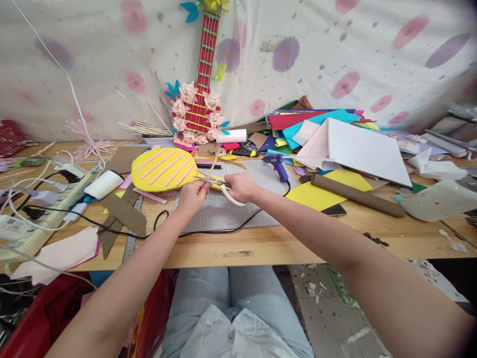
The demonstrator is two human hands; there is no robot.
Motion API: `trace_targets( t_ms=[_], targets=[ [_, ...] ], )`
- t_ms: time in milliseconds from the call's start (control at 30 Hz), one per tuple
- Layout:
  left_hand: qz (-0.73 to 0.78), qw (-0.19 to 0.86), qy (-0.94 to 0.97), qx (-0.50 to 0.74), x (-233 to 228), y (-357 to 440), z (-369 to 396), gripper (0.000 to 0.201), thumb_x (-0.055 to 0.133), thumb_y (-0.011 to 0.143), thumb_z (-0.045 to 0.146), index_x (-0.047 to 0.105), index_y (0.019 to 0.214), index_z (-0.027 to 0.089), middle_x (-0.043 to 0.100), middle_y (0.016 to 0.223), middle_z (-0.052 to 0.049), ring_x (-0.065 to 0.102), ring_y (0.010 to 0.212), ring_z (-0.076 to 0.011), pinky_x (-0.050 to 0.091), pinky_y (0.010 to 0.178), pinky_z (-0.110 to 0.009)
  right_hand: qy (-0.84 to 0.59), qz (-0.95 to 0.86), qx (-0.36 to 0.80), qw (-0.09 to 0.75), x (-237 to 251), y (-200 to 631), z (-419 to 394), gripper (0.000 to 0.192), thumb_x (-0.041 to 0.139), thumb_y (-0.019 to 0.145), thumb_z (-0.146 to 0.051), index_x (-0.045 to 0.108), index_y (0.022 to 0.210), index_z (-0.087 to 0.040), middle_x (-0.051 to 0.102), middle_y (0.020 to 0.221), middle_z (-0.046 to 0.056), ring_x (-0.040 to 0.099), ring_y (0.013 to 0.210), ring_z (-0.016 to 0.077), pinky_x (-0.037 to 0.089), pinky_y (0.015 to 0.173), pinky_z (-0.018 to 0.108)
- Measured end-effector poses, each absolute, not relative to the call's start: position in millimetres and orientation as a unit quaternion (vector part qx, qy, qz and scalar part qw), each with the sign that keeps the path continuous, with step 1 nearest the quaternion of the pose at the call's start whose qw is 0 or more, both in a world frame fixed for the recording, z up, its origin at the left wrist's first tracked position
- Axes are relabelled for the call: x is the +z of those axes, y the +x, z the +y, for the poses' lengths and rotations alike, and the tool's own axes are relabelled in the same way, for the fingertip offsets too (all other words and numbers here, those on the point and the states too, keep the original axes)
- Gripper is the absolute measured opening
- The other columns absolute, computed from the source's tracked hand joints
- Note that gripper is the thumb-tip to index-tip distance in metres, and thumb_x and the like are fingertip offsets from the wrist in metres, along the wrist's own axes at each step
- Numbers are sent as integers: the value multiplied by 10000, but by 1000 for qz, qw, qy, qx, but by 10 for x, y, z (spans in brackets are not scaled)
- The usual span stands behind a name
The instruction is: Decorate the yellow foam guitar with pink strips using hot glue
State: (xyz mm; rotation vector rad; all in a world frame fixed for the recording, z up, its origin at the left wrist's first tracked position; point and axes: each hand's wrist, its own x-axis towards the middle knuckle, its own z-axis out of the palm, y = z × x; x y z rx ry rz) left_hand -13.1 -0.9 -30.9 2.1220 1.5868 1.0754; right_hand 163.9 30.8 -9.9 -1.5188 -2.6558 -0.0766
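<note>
My right hand [241, 187] grips white-handled scissors [218, 183] whose blades point left. My left hand [194, 195] pinches a thin wooden stick [213, 167] that rises up and to the right across the blades. Both hands hover over a grey cutting mat [238, 211] on the wooden table [261, 246]. Just behind them lies a yellow foam oval with pink strips [163, 169].
A blue glue gun [278, 165] rests behind my right hand, its black cord running across the mat. Stacked coloured foam sheets [316, 129], a white board [365, 149] and a brown roll [357, 195] fill the right. A power strip [48, 196] sits left; a red paper guitar [201, 89] leans at the back.
</note>
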Motion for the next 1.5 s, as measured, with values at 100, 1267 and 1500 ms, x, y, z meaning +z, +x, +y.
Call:
trace_targets(
  t_ms=[100, 1267, 1500],
  targets=[
    [530, 183, 736, 380, -324, -160, 29, 296, 412, 814, 327, 507, 575, 181, 526, 527, 12, 492, 512, -118, 380, 554, -240, -492, -869, -29, 39, -75, 1686, 320, 361, 438, 787, -481, 632, 859, -185, 685, 841, 89, 609, 765, 212, 307, 592, 276],
    [547, 483, 568, 380, -276, -161, 29, 59, 461, 673, 235, 444, 698, 183, 307, 524, 73, 314, 439, -70, 359, 469, -224, -666, -745, -10, 32, -232, 2318, 1006, 457, 554, 740, -226, 506, 1169, -76, 554, 1154, 205, 513, 1049, 292, 385, 819, 355],
    [589, 318, 694, 265, -267, -126, 54, 175, 509, 647, 226, 341, 603, 204, 374, 516, 58, 359, 464, -97, 273, 460, -239, -270, -935, -168, 160, 153, 1698, 522, 357, 313, 906, -331, 573, 1074, -155, 562, 1129, 122, 419, 1085, 234, 255, 914, 375]
  ],
)
